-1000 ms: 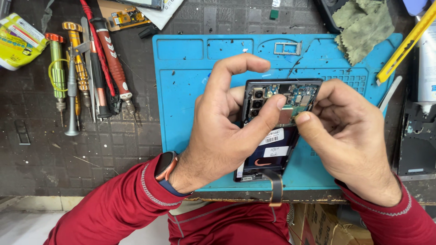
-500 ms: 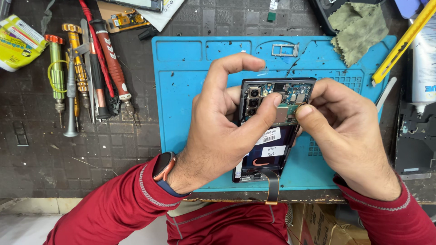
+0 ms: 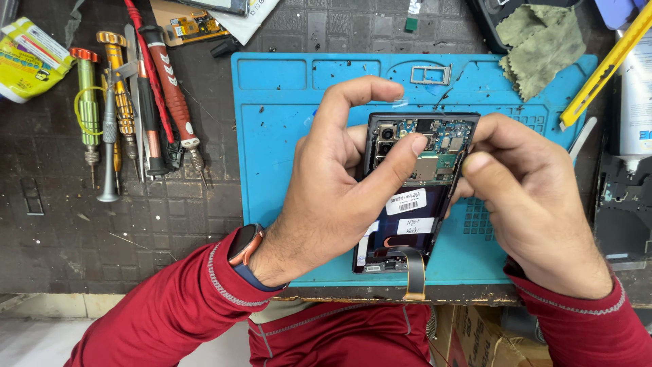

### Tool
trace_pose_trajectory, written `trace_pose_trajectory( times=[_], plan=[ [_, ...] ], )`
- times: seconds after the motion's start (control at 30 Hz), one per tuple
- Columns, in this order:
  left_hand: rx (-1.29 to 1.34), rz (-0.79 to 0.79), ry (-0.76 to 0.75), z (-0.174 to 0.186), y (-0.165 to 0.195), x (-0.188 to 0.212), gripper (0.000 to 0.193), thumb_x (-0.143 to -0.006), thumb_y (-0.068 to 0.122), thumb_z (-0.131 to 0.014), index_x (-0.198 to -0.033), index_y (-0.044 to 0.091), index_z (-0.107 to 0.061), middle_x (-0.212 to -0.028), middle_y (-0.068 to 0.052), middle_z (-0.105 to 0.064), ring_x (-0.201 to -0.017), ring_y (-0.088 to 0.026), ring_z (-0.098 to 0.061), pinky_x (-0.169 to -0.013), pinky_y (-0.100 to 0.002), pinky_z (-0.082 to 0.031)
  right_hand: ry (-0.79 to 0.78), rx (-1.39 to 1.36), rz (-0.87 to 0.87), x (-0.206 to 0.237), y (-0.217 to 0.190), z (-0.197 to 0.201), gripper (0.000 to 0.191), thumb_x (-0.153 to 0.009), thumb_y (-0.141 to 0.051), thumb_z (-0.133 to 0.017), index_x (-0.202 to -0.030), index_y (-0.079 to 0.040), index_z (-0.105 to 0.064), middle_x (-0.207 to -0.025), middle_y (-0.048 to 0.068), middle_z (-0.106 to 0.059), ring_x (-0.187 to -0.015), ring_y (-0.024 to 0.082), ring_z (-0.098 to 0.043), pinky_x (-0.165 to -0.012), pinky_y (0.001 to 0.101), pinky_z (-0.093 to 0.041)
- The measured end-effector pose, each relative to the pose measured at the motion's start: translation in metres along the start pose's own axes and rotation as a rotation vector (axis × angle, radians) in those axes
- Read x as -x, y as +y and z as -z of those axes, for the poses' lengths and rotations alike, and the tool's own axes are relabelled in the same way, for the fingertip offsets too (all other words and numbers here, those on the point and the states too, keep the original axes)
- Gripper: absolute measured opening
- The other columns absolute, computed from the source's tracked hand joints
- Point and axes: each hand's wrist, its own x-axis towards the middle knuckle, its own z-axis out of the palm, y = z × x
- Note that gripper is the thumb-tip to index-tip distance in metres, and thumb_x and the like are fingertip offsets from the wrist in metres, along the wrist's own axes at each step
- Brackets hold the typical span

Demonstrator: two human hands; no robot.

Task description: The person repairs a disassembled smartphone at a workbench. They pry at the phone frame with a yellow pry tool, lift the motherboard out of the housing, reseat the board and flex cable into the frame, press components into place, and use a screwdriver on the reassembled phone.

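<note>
An opened smartphone point(image 3: 415, 197) with its back cover off shows a circuit board, camera modules and a black battery with white labels. It is held above a blue repair mat point(image 3: 292, 122). My left hand point(image 3: 333, 183) grips its left side, thumb pressing on the board near the top. My right hand point(image 3: 536, 197) holds the right edge, thumb and forefinger pinched at the board's right side. A flat ribbon cable point(image 3: 414, 272) hangs from the phone's lower end.
Several screwdrivers and tweezers point(image 3: 129, 109) lie on the dark grid mat to the left. A metal SIM tray point(image 3: 430, 74) rests at the blue mat's top. A green cloth point(image 3: 543, 41) and yellow tool point(image 3: 604, 68) lie at the upper right. A yellow packet point(image 3: 30, 58) sits far left.
Both hands and the phone have shifted slightly up and left. My left thumb has slid further onto the board.
</note>
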Motion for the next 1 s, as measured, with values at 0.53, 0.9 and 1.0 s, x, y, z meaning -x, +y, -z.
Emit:
trace_pose_trajectory(
  times=[0.53, 0.9, 1.0],
  plan=[
    [0.197, 0.012, -0.220, 0.013, -0.007, 0.001, 0.043, -0.111, -0.003, -0.051, -0.153, -0.010, -0.044, -0.134, -0.019, -0.067, -0.122, -0.016, -0.066, -0.110, -0.031, -0.055, 0.108, -0.215, 0.168, 0.003, 0.007, 0.010, 0.014, -0.110, -0.004, -0.057, -0.123, 0.003, -0.057, -0.106, 0.007, -0.067, -0.096, 0.010, -0.065, -0.086, 0.0242, -0.055],
    [0.185, 0.104, -0.181, 0.011, -0.006, 0.000, 0.043, -0.107, -0.004, -0.058, -0.149, -0.009, -0.050, -0.131, -0.014, -0.071, -0.115, -0.012, -0.068, -0.103, -0.029, -0.058, 0.071, -0.186, 0.251, 0.009, 0.013, 0.014, 0.012, -0.114, -0.004, -0.062, -0.120, 0.006, -0.058, -0.111, 0.009, -0.066, -0.098, 0.009, -0.063, -0.091, 0.0207, -0.052],
    [0.182, 0.133, -0.164, 0.010, -0.006, 0.000, 0.042, -0.105, -0.005, -0.058, -0.147, -0.009, -0.052, -0.127, -0.013, -0.072, -0.110, -0.010, -0.068, -0.097, -0.027, -0.059, 0.073, -0.170, 0.256, 0.009, 0.011, 0.012, 0.013, -0.113, -0.004, -0.063, -0.120, 0.006, -0.058, -0.111, 0.009, -0.067, -0.097, 0.009, -0.063, -0.091, 0.0205, -0.052]
  ],
)
